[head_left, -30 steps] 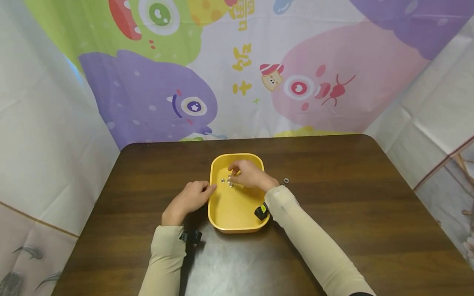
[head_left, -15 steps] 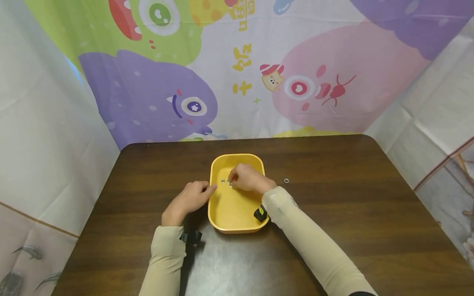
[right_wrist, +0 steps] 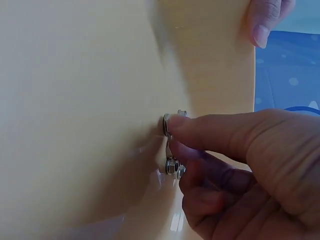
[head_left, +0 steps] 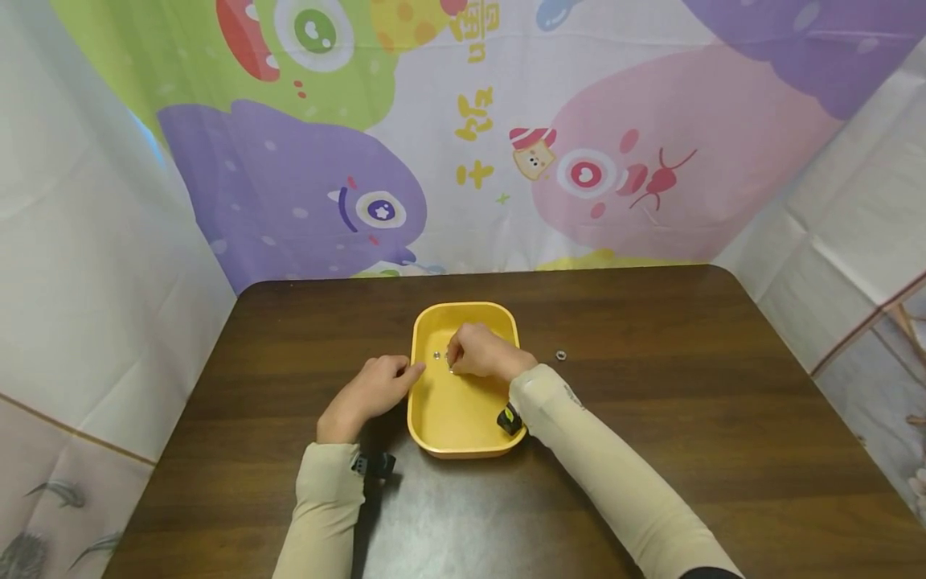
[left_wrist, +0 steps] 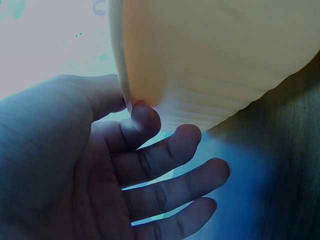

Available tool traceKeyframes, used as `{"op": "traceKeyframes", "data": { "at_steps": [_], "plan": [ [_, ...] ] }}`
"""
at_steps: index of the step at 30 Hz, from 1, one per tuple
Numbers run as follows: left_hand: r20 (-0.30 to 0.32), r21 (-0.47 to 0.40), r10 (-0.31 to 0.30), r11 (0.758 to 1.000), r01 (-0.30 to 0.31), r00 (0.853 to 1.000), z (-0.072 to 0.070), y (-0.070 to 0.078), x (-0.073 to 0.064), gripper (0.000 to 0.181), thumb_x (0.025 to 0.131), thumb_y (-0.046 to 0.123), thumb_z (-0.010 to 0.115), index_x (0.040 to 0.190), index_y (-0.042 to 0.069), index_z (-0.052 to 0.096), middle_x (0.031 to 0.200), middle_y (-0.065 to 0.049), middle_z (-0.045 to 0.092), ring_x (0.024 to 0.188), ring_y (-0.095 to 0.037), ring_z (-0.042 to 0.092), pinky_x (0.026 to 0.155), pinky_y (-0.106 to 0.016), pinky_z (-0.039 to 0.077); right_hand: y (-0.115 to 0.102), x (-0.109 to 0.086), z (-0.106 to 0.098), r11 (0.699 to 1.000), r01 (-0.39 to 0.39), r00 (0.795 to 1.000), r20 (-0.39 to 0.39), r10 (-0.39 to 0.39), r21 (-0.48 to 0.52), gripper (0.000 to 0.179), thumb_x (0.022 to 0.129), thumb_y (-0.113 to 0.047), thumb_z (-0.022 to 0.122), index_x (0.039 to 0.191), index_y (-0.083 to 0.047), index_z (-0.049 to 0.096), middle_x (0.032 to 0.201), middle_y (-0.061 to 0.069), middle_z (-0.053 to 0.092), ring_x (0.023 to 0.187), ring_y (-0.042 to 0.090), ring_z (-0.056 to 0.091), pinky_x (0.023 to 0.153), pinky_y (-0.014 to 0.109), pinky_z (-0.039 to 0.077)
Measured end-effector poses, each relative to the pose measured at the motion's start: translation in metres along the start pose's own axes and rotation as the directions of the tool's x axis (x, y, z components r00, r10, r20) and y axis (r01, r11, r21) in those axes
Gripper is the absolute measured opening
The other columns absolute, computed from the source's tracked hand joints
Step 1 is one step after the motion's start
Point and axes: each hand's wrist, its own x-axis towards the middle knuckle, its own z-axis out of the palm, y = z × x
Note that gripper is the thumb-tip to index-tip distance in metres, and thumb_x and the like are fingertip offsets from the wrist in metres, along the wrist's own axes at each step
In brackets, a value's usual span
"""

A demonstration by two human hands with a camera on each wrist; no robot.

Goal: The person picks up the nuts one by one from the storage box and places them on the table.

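A yellow rectangular tray (head_left: 459,430) sits on the table. My left hand (head_left: 372,390) pinches its left rim, thumb inside and index finger against the outer wall in the left wrist view. Inside the tray, my right hand (head_left: 481,352) reaches down with curled fingers. In the right wrist view its thumb and index finger pinch a small silver nut (right_wrist: 166,125), seen edge-on at the thumb tip. More nuts (right_wrist: 172,166) cluster just beside those fingers, partly hidden. One separate nut (head_left: 436,355) lies to the left of the hand on the tray floor.
Another metal nut (head_left: 560,355) lies on the dark brown wooden table (head_left: 651,362), right of the tray. A cartoon-printed cloth (head_left: 463,225) hangs behind the table's far edge. Pale sheets hang at both sides.
My right hand has lowered and shifted slightly toward the near side within the tray, its fingers closing among the nuts. My left hand stays at the rim.
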Motion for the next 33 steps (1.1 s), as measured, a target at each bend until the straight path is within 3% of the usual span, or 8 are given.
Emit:
{"op": "traceKeyframes", "data": {
  "at_steps": [6,21,33],
  "plan": [
    [0.002,-0.001,-0.005,1.000,0.005,1.000,-0.001,0.000,0.000,0.038,0.107,0.035,0.052,0.079,0.010,0.057,0.066,-0.002,0.044,0.059,-0.016,0.044,0.060,-0.030,0.036,0.000,0.002,0.000,1.000,0.013,1.000,0.021,-0.013,-0.016,0.009,0.088,-0.001,0.073,0.090,-0.008,0.078,0.083,0.001,0.071,0.071,0.013,0.057,0.068,0.022,0.047],
    [-0.003,0.018,0.004,1.000,-0.004,1.000,0.001,0.000,0.000,0.039,0.107,0.035,0.052,0.078,0.010,0.056,0.066,-0.001,0.044,0.059,-0.016,0.044,0.060,-0.030,0.036,-0.004,-0.002,-0.003,0.999,0.028,0.999,0.032,-0.026,-0.039,0.007,0.090,-0.004,0.074,0.088,-0.010,0.078,0.085,0.000,0.072,0.073,0.012,0.058,0.069,0.022,0.048],
    [-0.012,0.029,0.018,0.999,-0.018,1.000,0.000,0.000,0.001,0.038,0.107,0.034,0.052,0.077,0.011,0.055,0.066,-0.001,0.044,0.058,-0.016,0.043,0.060,-0.030,0.036,-0.019,-0.013,-0.030,0.997,0.073,0.997,0.013,-0.072,-0.041,0.008,0.095,-0.003,0.070,0.097,-0.006,0.078,0.096,0.005,0.075,0.089,0.015,0.066,0.084,0.027,0.054]
  ]
}}
